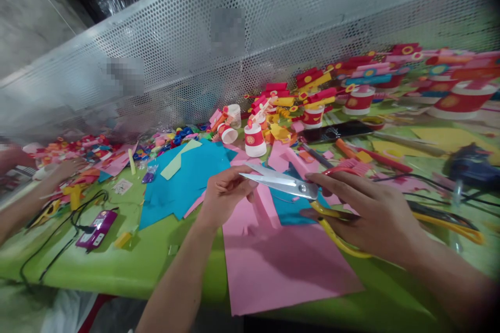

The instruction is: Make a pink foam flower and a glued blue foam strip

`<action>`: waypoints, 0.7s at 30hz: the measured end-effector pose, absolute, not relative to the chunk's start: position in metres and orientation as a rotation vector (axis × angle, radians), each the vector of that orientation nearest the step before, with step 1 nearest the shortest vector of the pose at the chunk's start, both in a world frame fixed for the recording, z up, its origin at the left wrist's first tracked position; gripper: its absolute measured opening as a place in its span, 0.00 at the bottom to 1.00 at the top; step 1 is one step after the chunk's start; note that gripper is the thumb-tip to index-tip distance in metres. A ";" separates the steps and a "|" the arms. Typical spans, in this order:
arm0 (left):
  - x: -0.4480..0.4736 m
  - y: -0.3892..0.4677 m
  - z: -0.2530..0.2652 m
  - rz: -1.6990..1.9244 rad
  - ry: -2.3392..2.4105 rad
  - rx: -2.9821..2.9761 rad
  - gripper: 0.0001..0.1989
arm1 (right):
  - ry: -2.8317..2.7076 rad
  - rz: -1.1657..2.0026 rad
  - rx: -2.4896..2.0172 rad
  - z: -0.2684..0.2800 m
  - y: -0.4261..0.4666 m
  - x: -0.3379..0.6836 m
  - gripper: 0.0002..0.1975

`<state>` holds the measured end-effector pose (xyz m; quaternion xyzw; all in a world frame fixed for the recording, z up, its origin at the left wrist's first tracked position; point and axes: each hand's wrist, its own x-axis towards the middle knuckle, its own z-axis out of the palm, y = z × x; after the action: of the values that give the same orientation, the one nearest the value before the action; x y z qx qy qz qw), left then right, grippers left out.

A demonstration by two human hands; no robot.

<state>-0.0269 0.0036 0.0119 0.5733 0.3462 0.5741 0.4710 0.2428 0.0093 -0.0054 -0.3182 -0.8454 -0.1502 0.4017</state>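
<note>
My right hand point(367, 213) grips a pair of scissors point(289, 183) by its handles, one of which is yellow. The blades point left and stand slightly apart. At their tips, my left hand point(226, 192) is closed in a pinch; whatever lies between its fingers is too small to name. Under both hands lies a large pink paper sheet point(289, 270), with a narrower pink strip point(267, 205) behind the blades. Blue paper point(167, 192) is spread left of my left hand, and a pale green paper piece point(174, 165) rests on it.
Decorated red-and-white paper cups point(255, 140) line the back before a perforated metal screen point(273, 21). A black phone point(338, 131) and a yellow-black cutter point(445, 218) lie right. At left are a purple power strip point(96, 230), cables and another person's arm point(35, 195).
</note>
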 end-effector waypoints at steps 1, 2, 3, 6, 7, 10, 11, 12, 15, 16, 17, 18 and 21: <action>-0.027 0.004 0.011 1.407 0.855 1.396 0.09 | -2.140 -0.378 -0.806 -0.006 0.010 0.243 0.19; -0.027 0.004 0.011 1.407 0.858 1.390 0.09 | -2.142 -0.379 -0.809 -0.006 0.010 0.243 0.19; -0.028 0.004 0.011 1.407 0.855 1.384 0.09 | -2.143 -0.384 -0.809 -0.006 0.010 0.244 0.19; -0.028 0.004 0.010 1.408 0.839 1.369 0.09 | -2.146 -0.406 -0.812 -0.006 0.010 0.245 0.19; -0.028 0.004 0.009 1.407 0.841 1.363 0.09 | -2.149 -0.406 -0.810 -0.006 0.010 0.245 0.19; -0.028 0.004 0.009 1.392 0.837 1.357 0.09 | -2.156 -0.405 -0.805 -0.005 0.011 0.246 0.19; -0.028 0.004 0.009 1.387 0.825 1.357 0.09 | -2.162 -0.408 -0.799 -0.004 0.011 0.247 0.19; -0.028 0.004 0.009 1.384 0.811 1.354 0.09 | -2.164 -0.416 -0.794 -0.004 0.012 0.247 0.18; -0.029 0.004 0.010 1.383 0.796 1.341 0.09 | -2.176 -0.429 -0.789 -0.005 0.013 0.250 0.18; -0.029 0.003 0.010 1.381 0.801 1.342 0.09 | -2.176 -0.428 -0.792 -0.006 0.013 0.251 0.18; -0.029 0.003 0.010 1.380 0.805 1.344 0.09 | -2.177 -0.426 -0.795 -0.007 0.013 0.252 0.18; -0.029 0.003 0.010 1.378 0.809 1.349 0.09 | -2.181 -0.425 -0.797 -0.008 0.013 0.252 0.19; -0.030 0.003 0.009 1.380 0.823 1.356 0.09 | -2.199 -0.424 -0.794 -0.010 0.013 0.254 0.19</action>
<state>-0.0299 0.0029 0.0091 0.5600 0.3396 0.5697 0.4965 0.2541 0.0129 -0.0100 -0.3098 -0.8586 -0.1656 0.3735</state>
